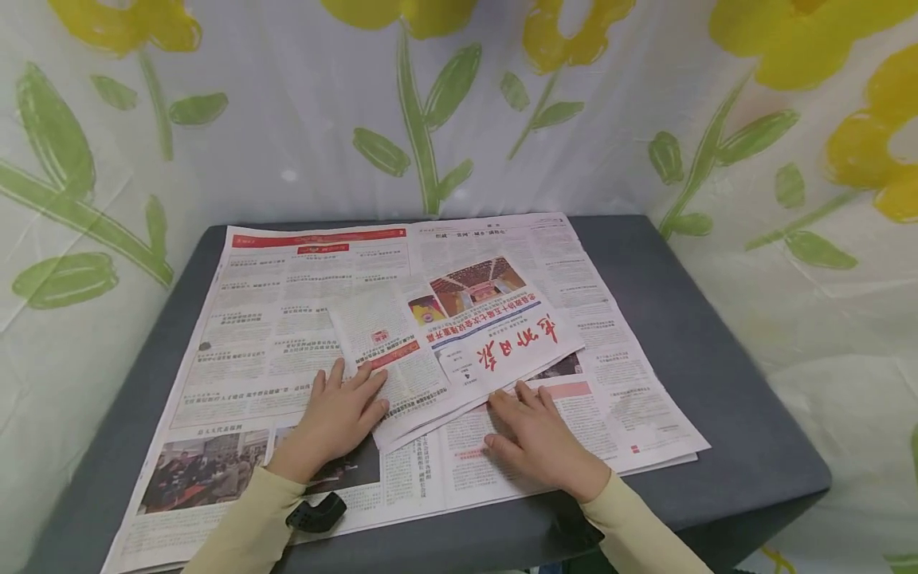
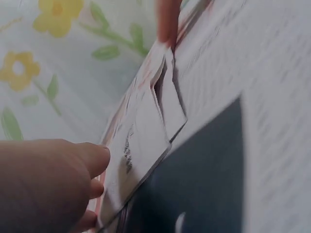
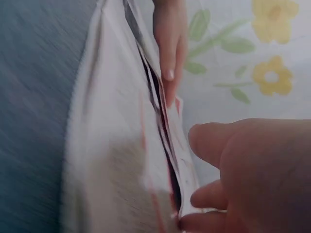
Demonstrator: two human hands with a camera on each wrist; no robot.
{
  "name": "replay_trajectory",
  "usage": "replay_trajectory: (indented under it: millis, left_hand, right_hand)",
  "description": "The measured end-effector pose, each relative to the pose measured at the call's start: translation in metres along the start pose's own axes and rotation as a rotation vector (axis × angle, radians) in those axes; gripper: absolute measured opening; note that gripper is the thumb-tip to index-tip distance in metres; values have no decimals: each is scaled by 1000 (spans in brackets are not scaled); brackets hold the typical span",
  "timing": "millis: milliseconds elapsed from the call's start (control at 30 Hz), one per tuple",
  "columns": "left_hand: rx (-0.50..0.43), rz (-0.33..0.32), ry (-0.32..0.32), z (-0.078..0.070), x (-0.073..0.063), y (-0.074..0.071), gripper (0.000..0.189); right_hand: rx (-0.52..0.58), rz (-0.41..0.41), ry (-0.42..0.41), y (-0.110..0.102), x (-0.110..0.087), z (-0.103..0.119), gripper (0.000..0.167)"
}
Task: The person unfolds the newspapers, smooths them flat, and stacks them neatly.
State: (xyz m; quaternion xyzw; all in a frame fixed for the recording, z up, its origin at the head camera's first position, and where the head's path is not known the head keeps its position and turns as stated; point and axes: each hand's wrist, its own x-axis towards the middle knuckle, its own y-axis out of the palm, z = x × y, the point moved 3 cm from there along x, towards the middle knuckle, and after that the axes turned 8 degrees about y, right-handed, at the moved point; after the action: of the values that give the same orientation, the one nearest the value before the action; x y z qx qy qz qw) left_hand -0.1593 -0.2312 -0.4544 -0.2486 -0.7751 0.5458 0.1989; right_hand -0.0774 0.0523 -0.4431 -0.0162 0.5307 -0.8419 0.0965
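Observation:
A smaller folded newspaper with red title characters lies at an angle on a large spread newspaper. My left hand rests with fairly straight fingers at the folded paper's left side, fingertips over its printed surface. At its near edge, the fingertips of my right hand touch the paper, thumb apart from the fingers. Both wrist views show the layered edge of the folded newspaper, its sheets slightly parted. In the right wrist view, my left hand is farther along that edge.
The spread newspaper covers much of a dark grey table, whose surface shows along the right and front. A black band sits at my left wrist. Behind the table hangs a white curtain with yellow flowers and green leaves.

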Motion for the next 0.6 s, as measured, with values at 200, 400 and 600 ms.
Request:
replay_trajectory:
  millis: [200,400,600]
  left_hand:
    - [-7,9,41,-24,-8,8,53]
    - [-30,29,64,-44,-15,13,55]
    - [-42,52,83,-59,-20,13,59]
  right_hand:
    - [-101,34,56,-10,25,-11,53]
    - [-199,71,58,-13,43,-20,60]
    - [-212,107,111,-14,56,-23,71]
